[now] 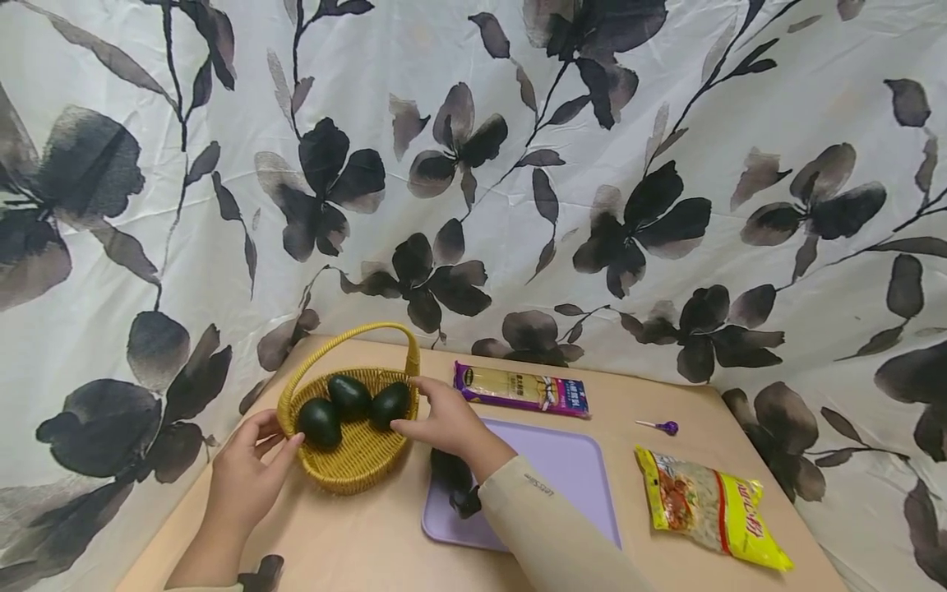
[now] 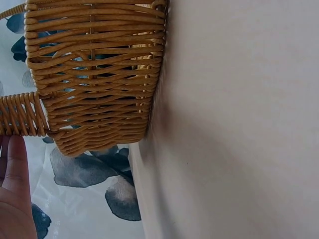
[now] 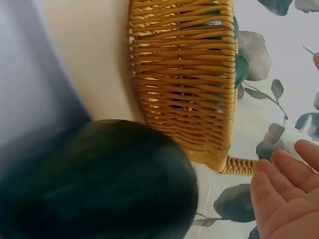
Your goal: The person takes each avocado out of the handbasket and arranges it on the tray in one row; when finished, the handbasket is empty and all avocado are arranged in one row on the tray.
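A yellow woven basket (image 1: 355, 473) with a tall arched handle (image 1: 348, 333) holds three dark green avocados (image 1: 349, 398). My left hand (image 1: 247, 473) is at the basket's left side, its fingertips at the foot of the handle and its thumb near the rim. On the opposite side, my right hand (image 1: 451, 419) has its fingers extended toward the other foot of the handle, the thumb reaching near the rightmost avocado. Up close in the right wrist view is another dark green, rounded avocado (image 3: 99, 184), partly hidden under my wrist in the head view.
A lilac tray (image 1: 577, 469) lies right of the basket, partly under my right forearm. Behind it is a purple-edged noodle pack (image 1: 521, 389). Farther right are a purple lollipop (image 1: 669, 427) and a yellow food bag (image 1: 710, 510). A flowered cloth (image 1: 518, 205) hangs behind the table.
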A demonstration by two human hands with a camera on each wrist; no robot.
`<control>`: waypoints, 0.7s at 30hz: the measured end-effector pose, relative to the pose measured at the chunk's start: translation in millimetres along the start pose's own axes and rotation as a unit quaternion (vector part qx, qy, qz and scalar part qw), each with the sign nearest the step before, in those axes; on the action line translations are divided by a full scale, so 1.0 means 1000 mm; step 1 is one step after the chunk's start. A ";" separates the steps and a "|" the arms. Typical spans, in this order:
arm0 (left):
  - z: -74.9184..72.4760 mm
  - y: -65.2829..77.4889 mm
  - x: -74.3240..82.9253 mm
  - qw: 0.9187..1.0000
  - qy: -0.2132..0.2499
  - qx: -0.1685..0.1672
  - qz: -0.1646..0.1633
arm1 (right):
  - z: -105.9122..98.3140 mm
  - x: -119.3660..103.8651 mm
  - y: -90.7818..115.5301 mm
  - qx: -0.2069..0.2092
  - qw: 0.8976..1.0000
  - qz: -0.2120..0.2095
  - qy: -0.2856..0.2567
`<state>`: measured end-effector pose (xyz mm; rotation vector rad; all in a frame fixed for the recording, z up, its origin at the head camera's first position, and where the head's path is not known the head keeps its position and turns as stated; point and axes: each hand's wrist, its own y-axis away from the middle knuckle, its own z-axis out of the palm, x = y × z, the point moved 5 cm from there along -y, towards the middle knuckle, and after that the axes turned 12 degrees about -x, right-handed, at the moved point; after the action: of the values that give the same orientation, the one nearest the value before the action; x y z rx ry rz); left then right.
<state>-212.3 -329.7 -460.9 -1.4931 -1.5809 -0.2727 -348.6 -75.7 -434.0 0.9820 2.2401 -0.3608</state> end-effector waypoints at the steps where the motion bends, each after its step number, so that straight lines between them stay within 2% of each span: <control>1: 0.000 0.000 0.000 1.000 0.000 -0.001 0.000 | 0.000 -0.002 -0.003 -0.001 1.000 0.001 0.006; 8: 0.000 0.001 0.001 1.000 0.002 0.000 -0.004 | 0.002 -0.009 -0.020 -0.014 0.999 0.018 0.024; 21: 0.002 0.002 0.000 1.000 -0.008 -0.003 -0.016 | 0.014 -0.005 -0.049 -0.050 0.996 0.031 0.065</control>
<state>-211.2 -328.1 -463.0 -1.4799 -1.6194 -0.2837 -375.1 -118.6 -441.6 1.0453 2.3144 -0.1595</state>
